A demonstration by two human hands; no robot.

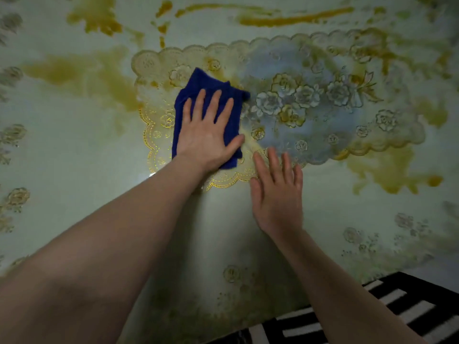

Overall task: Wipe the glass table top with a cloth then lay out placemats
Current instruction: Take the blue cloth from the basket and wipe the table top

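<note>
Two bare hands are working over a pale green glass table top (74, 150) that is filling nearly the whole frame, its surface mottled with yellow-ochre patches and faint rose prints along the left edge and lower right. Only a sliver of the room is showing: a black-and-white striped rug (387, 316) is lying beyond the table's edge in the lower right corner.

A translucent placemat (323, 100) with a scalloped, gold-trimmed border and a flower pattern is lying flat on the glass in the middle and upper right of the frame. Its long axis is running left to right, tilting slightly so that the right end is sitting higher in the picture.

A folded dark blue cloth (198, 83) is resting on the left end of the placemat, near the centre of the frame. Its long axis is running roughly top to bottom, leaning a little so the top end is pointing toward the upper right.

The left hand (208, 135) is pressing down on the cloth with its fingers straight and spread, gripping nothing. The right hand (277, 192) is lying just below and right of it, fingers straight and close together, fingertips touching the placemat's lower edge; it is slightly blurred.
</note>
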